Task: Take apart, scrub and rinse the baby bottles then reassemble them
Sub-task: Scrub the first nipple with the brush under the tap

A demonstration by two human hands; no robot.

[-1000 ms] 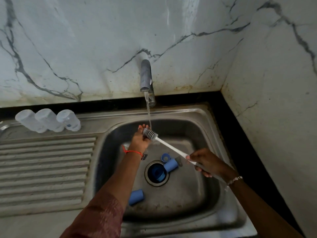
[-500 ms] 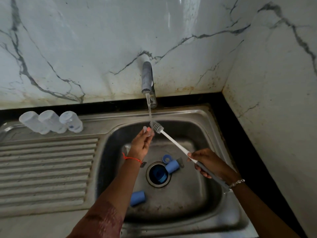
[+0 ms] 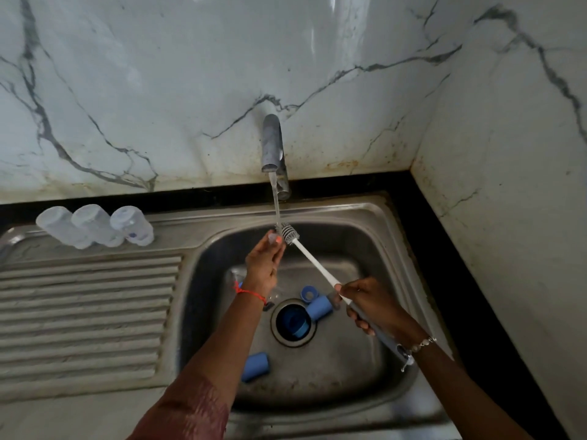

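Brush (image 3: 317,268) and a small clear piece (image 3: 272,239) held under the running tap (image 3: 271,144), over the sink (image 3: 392,268).

The right hand (image 3: 371,304) grips the brush by its grey handle, fingers curled round it. The white shaft slants up and to the left, and the bristle head sits in the water stream (image 3: 275,201). The left hand (image 3: 265,263) is raised just beside the head, fingertips pinching the clear piece against or close to the bristles; what the piece is cannot be told. Three clear bottles (image 3: 95,226) sit in a touching row on the sink's back ledge, left of the basin and behind the ribbed drainboard (image 3: 89,312). Blue parts (image 3: 319,308) lie in the basin: two just beside the drain (image 3: 274,332), one inside it, one apart, nearer the front wall.
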